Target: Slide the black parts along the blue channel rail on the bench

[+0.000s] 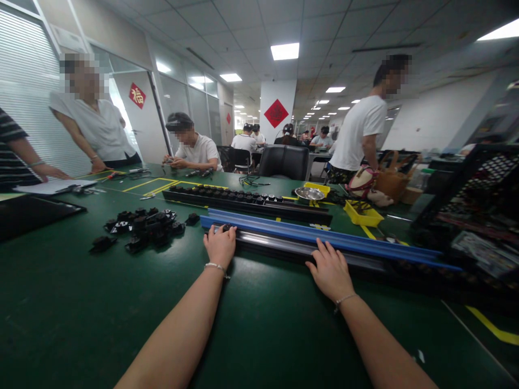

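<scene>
A long black rail (275, 244) with a glossy strip lies across the green table in front of me. My left hand (220, 247) is closed at the rail's left end, thumb and fingers around a small black part (223, 227) that they mostly cover. Farther right, my right hand (330, 270) rests with its fingers apart on the same rail, holding nothing. Just behind runs a long blue channel (324, 233), parallel to the rail. Left of my left hand is a loose heap of small black parts (152, 229).
Another black rail (243, 201) carrying a row of black parts lies behind the blue channel. Beyond are a metal bowl (311, 193) and a yellow bin (362, 214). A dark mesh rack (466, 200) stands at right. Several people are around the table and room.
</scene>
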Motion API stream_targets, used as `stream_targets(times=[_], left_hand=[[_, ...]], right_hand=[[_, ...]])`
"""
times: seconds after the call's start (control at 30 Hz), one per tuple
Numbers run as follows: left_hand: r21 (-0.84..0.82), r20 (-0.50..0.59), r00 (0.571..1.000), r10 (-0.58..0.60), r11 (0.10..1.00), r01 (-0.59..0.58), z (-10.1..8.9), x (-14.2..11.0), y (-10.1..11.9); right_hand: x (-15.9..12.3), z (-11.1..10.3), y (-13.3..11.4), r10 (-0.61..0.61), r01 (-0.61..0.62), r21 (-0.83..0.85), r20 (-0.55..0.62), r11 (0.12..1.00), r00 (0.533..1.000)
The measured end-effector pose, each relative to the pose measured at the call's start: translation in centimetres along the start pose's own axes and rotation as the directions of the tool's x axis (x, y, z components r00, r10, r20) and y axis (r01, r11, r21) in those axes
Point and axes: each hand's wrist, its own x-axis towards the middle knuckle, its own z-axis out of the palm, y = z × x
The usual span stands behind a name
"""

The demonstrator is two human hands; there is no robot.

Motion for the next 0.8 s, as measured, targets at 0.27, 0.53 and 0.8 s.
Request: stream_targets(times=[0.27,0.53,0.8], left_hand=[[-0.018,0.011,1.0,-0.018,1.0,0.018,-0.1,0.2,-0.3],[-0.012,0.005,0.999,-0.038,0.999,0.038,-0.2,0.5,-0.6],[0.008,-0.021,1.0,-0.023,1.0,0.024,0.2,0.8,-1.2]], right_hand=[[0.0,-0.1,0.0,0.002,-0.002,-0.003,0.007,1.0,1.0],[0.0,0.0,0.0,0.006,-0.006,-0.013,0.015,1.0,1.0],[0.0,0.1,0.1,0.006,-0.006,-0.012,0.016,1.0,1.0]])
